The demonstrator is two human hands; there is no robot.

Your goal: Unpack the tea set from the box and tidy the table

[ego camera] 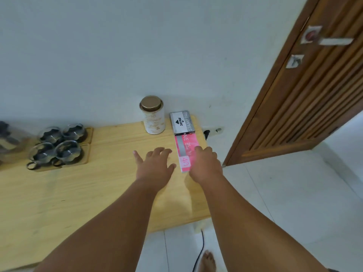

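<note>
Several glass tea cups [59, 146] with dark holders stand on wooden coasters at the left of the light wooden table [78, 193]. A pink flat box [184, 148] lies near the table's right edge. My right hand [206, 163] rests on its right side, fingers spread over it. My left hand [155, 163] hovers open just left of the pink box, palm down, holding nothing. Behind the pink box lies a grey stamp pad box [181, 122], and a cream tin [154, 116] with a gold lid stands beside it.
The table stands against a white wall [137, 55]. A wooden slatted door [306, 95] is open at the right. A wall socket [213, 131] with a plug sits beyond the table's right edge, and a black cable [200, 250] runs over the white tiled floor by my foot [209, 261].
</note>
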